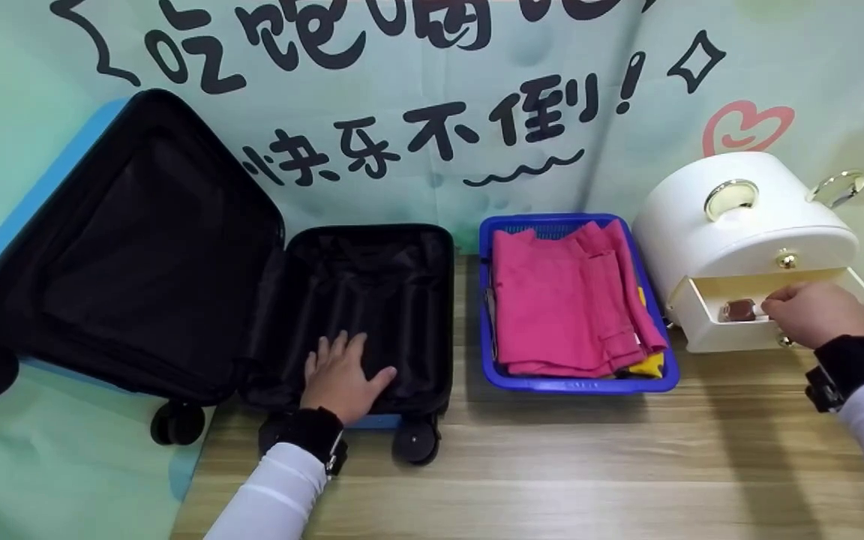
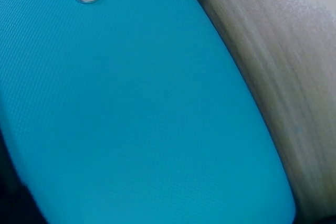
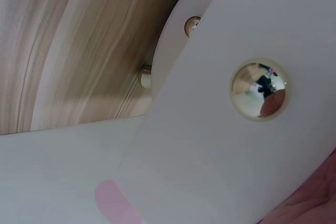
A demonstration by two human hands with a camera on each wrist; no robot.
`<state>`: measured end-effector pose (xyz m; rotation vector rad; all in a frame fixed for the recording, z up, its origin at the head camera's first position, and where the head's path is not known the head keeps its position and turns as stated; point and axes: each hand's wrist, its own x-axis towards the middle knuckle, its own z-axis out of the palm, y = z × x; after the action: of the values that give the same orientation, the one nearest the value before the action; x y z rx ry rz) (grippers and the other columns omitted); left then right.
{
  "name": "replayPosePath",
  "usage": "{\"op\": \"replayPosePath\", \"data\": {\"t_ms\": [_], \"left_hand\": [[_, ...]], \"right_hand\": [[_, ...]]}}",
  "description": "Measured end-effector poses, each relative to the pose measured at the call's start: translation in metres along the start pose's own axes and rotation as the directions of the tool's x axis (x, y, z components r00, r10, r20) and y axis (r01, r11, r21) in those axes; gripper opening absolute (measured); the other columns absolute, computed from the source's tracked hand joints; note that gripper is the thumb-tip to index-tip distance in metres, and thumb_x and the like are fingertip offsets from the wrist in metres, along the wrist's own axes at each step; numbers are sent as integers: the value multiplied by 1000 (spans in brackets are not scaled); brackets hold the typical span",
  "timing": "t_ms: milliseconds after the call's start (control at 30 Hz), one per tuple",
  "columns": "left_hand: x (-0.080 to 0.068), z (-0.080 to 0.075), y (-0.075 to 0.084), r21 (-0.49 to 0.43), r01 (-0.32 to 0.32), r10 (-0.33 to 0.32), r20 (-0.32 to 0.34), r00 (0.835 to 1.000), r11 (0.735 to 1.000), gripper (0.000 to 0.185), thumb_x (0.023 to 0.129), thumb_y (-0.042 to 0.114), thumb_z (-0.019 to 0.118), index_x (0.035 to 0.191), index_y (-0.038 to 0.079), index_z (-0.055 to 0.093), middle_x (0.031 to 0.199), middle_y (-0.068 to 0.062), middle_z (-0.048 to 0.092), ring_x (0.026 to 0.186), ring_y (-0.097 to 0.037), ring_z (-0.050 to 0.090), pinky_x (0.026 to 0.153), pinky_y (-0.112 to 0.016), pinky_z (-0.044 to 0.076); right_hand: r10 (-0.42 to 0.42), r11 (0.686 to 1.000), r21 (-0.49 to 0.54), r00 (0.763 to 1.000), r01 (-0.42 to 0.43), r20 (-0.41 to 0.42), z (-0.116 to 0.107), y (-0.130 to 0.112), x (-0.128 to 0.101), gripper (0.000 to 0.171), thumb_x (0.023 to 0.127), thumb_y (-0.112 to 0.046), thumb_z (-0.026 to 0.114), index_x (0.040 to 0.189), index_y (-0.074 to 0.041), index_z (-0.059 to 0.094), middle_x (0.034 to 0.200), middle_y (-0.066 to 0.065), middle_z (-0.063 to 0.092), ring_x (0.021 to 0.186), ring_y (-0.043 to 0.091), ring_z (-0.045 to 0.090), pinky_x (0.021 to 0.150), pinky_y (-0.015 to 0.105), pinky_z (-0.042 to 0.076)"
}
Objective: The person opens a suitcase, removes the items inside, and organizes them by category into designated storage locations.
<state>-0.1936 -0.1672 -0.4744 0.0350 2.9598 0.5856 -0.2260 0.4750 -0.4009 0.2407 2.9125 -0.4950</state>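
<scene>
At the right, my right hand (image 1: 822,311) pinches the pale end of a small bottle with dark red-brown contents (image 1: 739,310). The bottle is over the pulled-out lower drawer (image 1: 709,337) of a white rounded storage box (image 1: 747,232). In the right wrist view, a gold knob (image 3: 259,89) sits on the white drawer front, and part of my palm (image 3: 310,203) shows in the lower right corner. My left hand (image 1: 342,382), fingers spread, is over the near side of the opened suitcase's black-lined half (image 1: 372,300). The suitcase's blue shell (image 2: 147,103) fills most of the left wrist view.
A blue basket (image 1: 578,385) with folded pink cloth (image 1: 552,300) stands between suitcase and box. The suitcase lid (image 1: 139,247) leans open at the left. Wheels (image 1: 417,442) stick out toward the front of the wood-grain surface (image 1: 552,465). A printed backdrop (image 1: 432,97) hangs behind.
</scene>
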Motion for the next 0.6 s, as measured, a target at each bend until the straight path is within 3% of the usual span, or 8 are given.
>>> {"op": "replayPosePath", "data": {"t_ms": [367, 600], "left_hand": [[0, -2, 2, -13, 15, -14, 17, 1000, 1000, 84, 101, 59, 61, 164, 10, 35, 172, -25, 26, 160, -52, 13, 128, -69, 10], [0, -2, 2, -8, 15, -15, 14, 1000, 1000, 85, 100, 60, 61, 164, 11, 36, 172, -24, 26, 160, -52, 14, 128, -68, 11]], "right_hand": [[0, 1000, -6, 1000, 0, 12, -1, -3, -1, 54, 106, -43, 44, 136, -2, 63, 135, 33, 63, 120, 65, 50, 99, 90, 19], [36, 999, 11, 999, -36, 37, -1, -5, -2, 63, 107, -52, 40, 143, -5, 58, 145, 34, 54, 128, 70, 38, 101, 93, 11]]}}
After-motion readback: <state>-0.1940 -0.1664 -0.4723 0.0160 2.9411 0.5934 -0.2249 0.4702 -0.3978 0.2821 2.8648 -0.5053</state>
